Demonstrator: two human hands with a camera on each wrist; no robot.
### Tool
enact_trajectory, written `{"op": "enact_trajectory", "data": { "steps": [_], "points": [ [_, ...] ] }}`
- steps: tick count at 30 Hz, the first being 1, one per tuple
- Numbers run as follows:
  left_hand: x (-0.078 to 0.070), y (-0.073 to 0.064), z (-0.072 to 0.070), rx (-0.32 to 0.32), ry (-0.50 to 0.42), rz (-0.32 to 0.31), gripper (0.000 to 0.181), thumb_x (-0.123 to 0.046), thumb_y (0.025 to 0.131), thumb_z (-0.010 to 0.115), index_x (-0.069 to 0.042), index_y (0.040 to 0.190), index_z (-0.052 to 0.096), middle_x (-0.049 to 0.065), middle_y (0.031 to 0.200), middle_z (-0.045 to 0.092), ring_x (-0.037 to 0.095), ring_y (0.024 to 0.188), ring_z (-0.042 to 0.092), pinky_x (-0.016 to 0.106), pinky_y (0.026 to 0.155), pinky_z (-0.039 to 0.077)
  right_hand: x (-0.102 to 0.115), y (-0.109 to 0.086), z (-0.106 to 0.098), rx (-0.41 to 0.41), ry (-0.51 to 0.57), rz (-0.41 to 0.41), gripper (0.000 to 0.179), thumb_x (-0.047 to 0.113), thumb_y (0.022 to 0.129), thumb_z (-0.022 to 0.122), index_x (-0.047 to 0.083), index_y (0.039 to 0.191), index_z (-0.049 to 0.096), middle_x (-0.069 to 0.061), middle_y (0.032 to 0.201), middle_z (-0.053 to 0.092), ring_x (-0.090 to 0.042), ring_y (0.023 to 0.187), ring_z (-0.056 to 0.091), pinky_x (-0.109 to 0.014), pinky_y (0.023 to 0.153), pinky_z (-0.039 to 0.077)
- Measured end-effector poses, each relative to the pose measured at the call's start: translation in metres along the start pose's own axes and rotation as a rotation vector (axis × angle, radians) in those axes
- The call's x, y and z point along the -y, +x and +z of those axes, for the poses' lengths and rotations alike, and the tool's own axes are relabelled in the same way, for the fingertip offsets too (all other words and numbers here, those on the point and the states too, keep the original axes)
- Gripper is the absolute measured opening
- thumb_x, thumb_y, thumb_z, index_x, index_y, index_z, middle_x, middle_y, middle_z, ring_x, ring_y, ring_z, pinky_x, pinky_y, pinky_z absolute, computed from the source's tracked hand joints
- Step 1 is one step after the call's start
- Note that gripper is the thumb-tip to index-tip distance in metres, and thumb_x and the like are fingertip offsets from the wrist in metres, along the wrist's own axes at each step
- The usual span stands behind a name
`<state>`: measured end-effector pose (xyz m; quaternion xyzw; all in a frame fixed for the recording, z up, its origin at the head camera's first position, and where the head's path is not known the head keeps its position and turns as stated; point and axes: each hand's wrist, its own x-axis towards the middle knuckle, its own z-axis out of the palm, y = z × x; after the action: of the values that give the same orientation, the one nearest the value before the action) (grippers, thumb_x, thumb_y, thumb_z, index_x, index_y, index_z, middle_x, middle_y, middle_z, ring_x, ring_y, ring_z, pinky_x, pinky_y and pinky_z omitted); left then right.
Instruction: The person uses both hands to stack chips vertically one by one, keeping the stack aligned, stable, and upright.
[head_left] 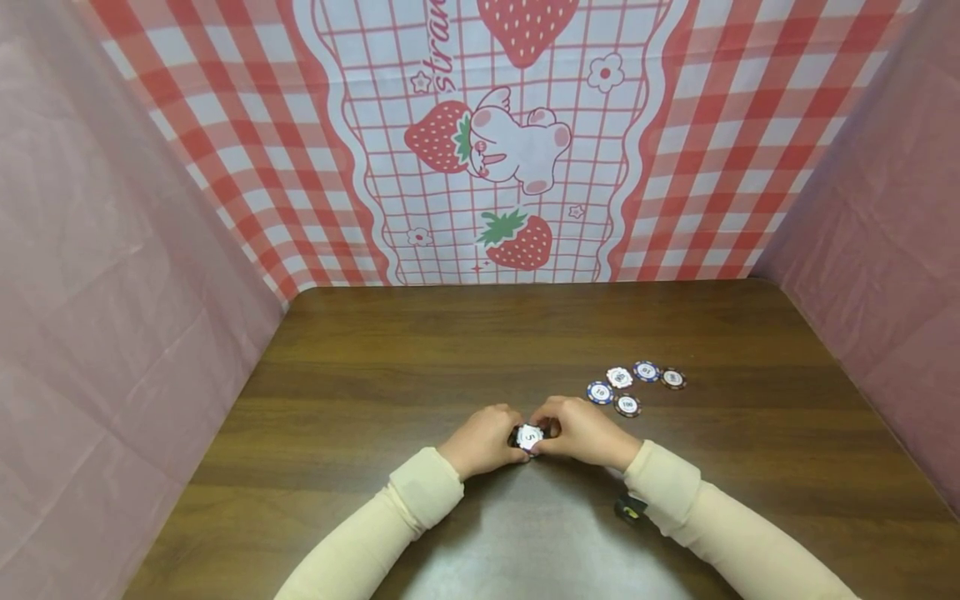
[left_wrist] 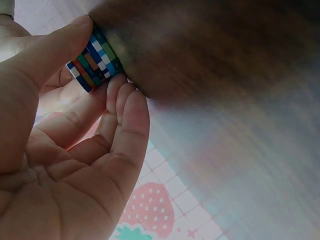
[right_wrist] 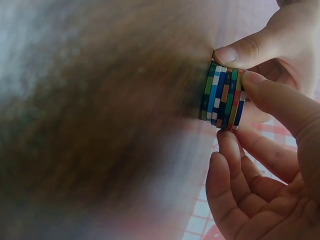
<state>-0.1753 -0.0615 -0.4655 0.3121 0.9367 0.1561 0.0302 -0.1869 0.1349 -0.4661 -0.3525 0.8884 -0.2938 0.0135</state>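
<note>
A short stack of poker chips (head_left: 529, 437) stands on the table between both hands, a white chip marked 5 on top. My left hand (head_left: 483, 439) grips its left side, the thumb at the near edge and the fingers round the far edge. From the right, my right hand (head_left: 588, 432) pinches the same stack with thumb and fingertips. Edges striped in blue, green, white and orange show on the chip stack (left_wrist: 95, 60) in the left wrist view. In the right wrist view the stacked chips (right_wrist: 223, 95) lie evenly one on another, with both thumbs against them.
Several loose chips lie flat to the right, beyond the right hand: blue chips (head_left: 599, 392), a white chip (head_left: 619, 377) and dark chips (head_left: 627, 405). The brown wooden table (head_left: 360, 358) meets a strawberry-print cloth (head_left: 517, 167) behind and pink cloth (head_left: 862, 208) at the sides.
</note>
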Motion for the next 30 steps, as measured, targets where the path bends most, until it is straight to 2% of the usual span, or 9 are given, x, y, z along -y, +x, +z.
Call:
{"op": "enact_trajectory", "data": {
  "steps": [6, 12, 21, 30],
  "points": [
    [-0.001, 0.0, 0.0, 0.0, 0.004, 0.001, 0.027, -0.029, 0.075, 0.083, -0.012, 0.09, 0.069, -0.003, 0.082, 0.063, 0.007, 0.071, 0.052, 0.022, 0.064, 0.043, 0.001, 0.0, 0.0, 0.001, 0.006, 0.011, 0.025, 0.02, 0.072, 0.083, 0.01, 0.092, 0.073, 0.005, 0.079, 0.064, -0.003, 0.067, 0.054, -0.016, 0.061, 0.045],
    [-0.001, 0.0, 0.0, -0.003, 0.001, 0.005, 0.029, -0.029, 0.074, 0.084, -0.012, 0.091, 0.069, -0.002, 0.083, 0.064, 0.007, 0.072, 0.053, 0.022, 0.065, 0.044, -0.003, -0.003, -0.003, -0.013, 0.073, 0.046, 0.028, 0.018, 0.074, 0.082, 0.007, 0.097, 0.072, 0.001, 0.083, 0.066, -0.003, 0.069, 0.057, -0.018, 0.063, 0.048],
    [-0.002, 0.001, -0.001, 0.008, 0.01, -0.014, 0.032, -0.03, 0.074, 0.084, -0.01, 0.095, 0.07, -0.001, 0.085, 0.065, 0.008, 0.074, 0.056, 0.023, 0.067, 0.047, -0.012, -0.012, -0.016, -0.172, 0.148, 0.076, 0.04, 0.021, 0.078, 0.082, 0.002, 0.11, 0.069, -0.003, 0.086, 0.067, -0.007, 0.072, 0.058, -0.022, 0.064, 0.05],
    [-0.001, 0.001, 0.0, 0.009, 0.021, -0.01, 0.034, -0.031, 0.075, 0.083, -0.01, 0.098, 0.071, -0.001, 0.09, 0.068, 0.012, 0.082, 0.062, 0.025, 0.074, 0.05, -0.02, -0.026, -0.03, -0.264, 0.17, 0.203, 0.044, 0.022, 0.079, 0.081, 0.003, 0.116, 0.067, -0.007, 0.092, 0.069, -0.005, 0.073, 0.058, -0.022, 0.065, 0.05]
  ]
}}
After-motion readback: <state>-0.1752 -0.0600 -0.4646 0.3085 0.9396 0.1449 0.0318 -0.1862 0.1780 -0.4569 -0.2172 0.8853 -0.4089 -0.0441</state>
